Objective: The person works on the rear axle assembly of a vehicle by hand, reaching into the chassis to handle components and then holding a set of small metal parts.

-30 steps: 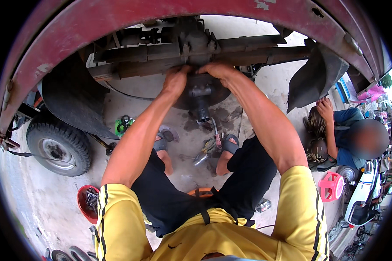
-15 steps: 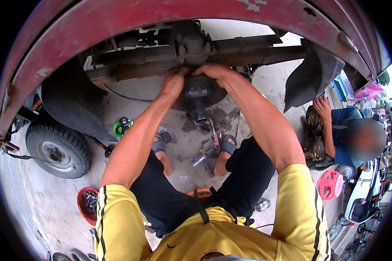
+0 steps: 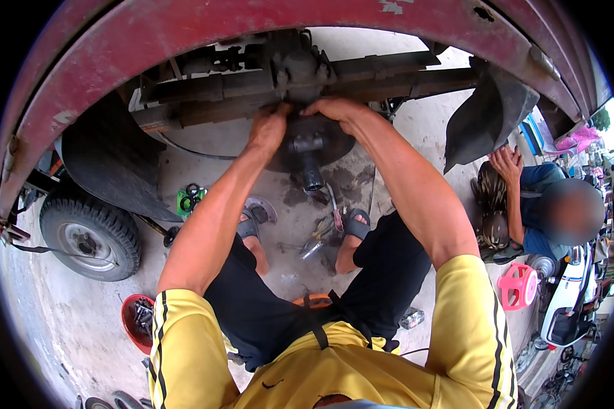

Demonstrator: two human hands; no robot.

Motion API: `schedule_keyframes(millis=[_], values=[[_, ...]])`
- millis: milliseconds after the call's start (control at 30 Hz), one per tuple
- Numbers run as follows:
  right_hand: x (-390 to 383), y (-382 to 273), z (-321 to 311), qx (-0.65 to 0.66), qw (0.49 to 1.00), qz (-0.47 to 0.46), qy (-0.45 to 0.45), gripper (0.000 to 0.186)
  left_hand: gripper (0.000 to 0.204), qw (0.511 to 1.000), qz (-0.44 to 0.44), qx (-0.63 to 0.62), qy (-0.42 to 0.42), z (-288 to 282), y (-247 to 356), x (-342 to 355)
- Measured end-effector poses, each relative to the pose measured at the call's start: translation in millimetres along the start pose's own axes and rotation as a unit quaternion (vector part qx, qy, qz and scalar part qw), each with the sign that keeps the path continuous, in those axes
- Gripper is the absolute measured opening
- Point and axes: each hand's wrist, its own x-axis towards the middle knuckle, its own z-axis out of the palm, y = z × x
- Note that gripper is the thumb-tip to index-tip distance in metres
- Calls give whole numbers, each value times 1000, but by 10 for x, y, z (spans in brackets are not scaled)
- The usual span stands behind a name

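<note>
Both arms reach out under the curved, dull-red painted metal edge (image 3: pixel 286 15). The left hand (image 3: pixel 269 127) and right hand (image 3: pixel 335 112) are near each other with a small gap between, at the upper rim of a dark, round metal disc with a short tube jutting from its middle (image 3: pixel 331 146). Their fingertips go into shadow, so I can't tell what they are closed on. The disc sits just below the long, rust-brown metal beam (image 3: pixel 218 109), leaving the fingers a tight slot.

To either side things open out: a black, curved rubber flap (image 3: pixel 109 153) on the left and a black, bent flap (image 3: pixel 488 123) on the right both stand well apart from the hands. Grey concrete floor (image 3: pixel 205 177) shows below the disc, where scattered metal tools (image 3: pixel 314 244) lie between the sandalled feet. Beyond the right arm, another person's hand (image 3: pixel 506 163) rests by a knee.
</note>
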Motion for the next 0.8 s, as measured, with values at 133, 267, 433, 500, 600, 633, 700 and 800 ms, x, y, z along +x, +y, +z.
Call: schedule_keyframes(millis=[133,267,433,500,600,633,700,800], values=[[9,-17,80,14,1000,-9,-6,53,38,1000,0,14,14,-24,-54,46],[22,-2,75,-41,997,-24,62,47,37,1000,5,3,2,2,-71,72],[-182,-90,163,-66,992,-55,90,49,35,1000,7,-3,6,-36,-106,84],[-87,-49,47,-28,998,-19,51,52,35,1000,12,12,4,21,-67,61],[-124,-62,42,-12,1000,-12,9,57,35,1000,14,20,-1,-3,-13,13],[-160,-83,68,-13,1000,-17,-2,58,35,1000,14,20,-3,-20,-5,-2],[-134,-88,86,-32,999,-17,30,59,35,1000,14,23,5,-25,-48,53],[-55,-32,69,-49,997,-21,60,59,35,1000,8,24,7,13,-66,82]])
